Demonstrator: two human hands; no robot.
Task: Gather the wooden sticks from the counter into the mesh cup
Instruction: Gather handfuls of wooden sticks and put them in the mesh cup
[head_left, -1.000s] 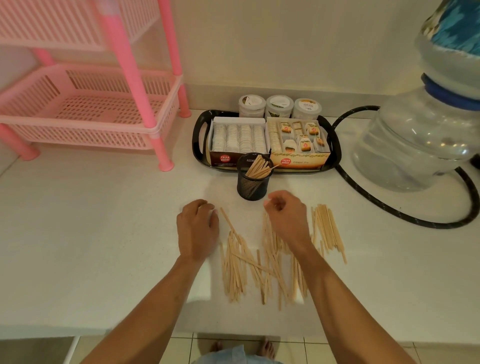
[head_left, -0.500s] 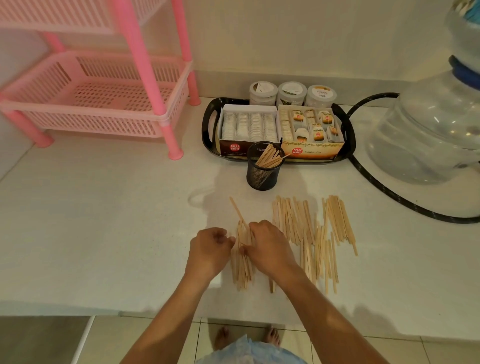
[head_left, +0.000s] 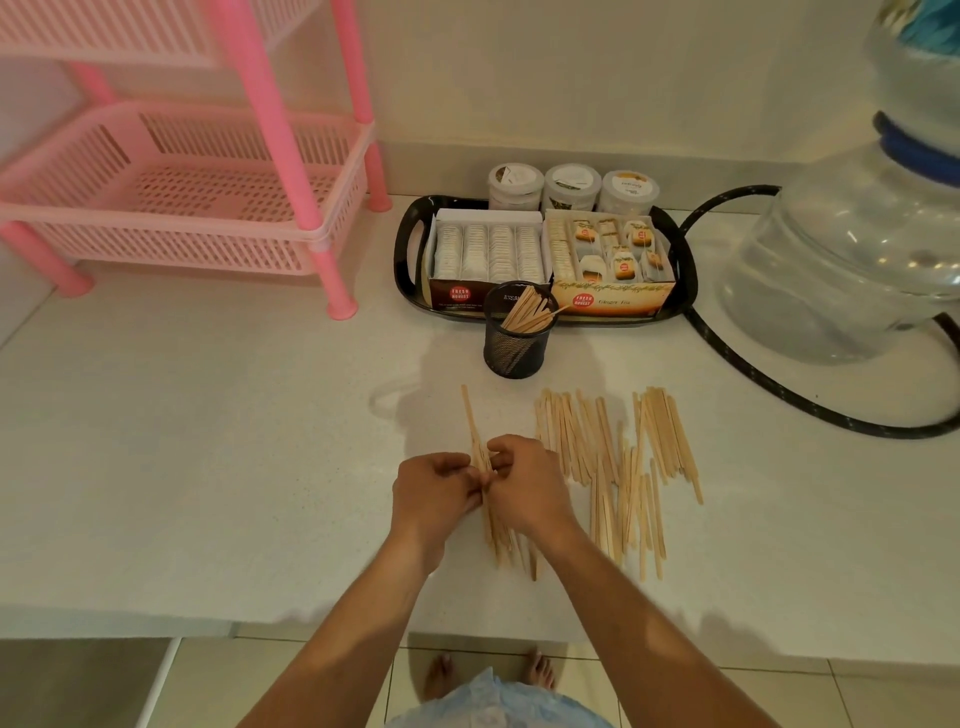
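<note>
A black mesh cup (head_left: 514, 343) stands on the white counter with several wooden sticks leaning in it. Just in front of it, many loose sticks (head_left: 608, 457) lie spread on the counter. My left hand (head_left: 431, 491) and my right hand (head_left: 524, 486) are pressed together over a bundle of sticks (head_left: 506, 545) at the left of the spread. Both hands close on that bundle, whose ends poke out above and below the fingers. One stick (head_left: 469, 413) juts up toward the cup.
A black tray (head_left: 410, 244) with two tea-bag boxes and three lidded jars sits behind the cup. A pink plastic rack (head_left: 208, 208) stands at the back left. A big water bottle (head_left: 852, 249) and a black hose (head_left: 779, 384) are at the right. The counter edge (head_left: 156, 621) is near.
Both hands pulled back from near the cup toward me and came together, sweeping the left sticks into a bundle that they now grip. The view shifted slightly.
</note>
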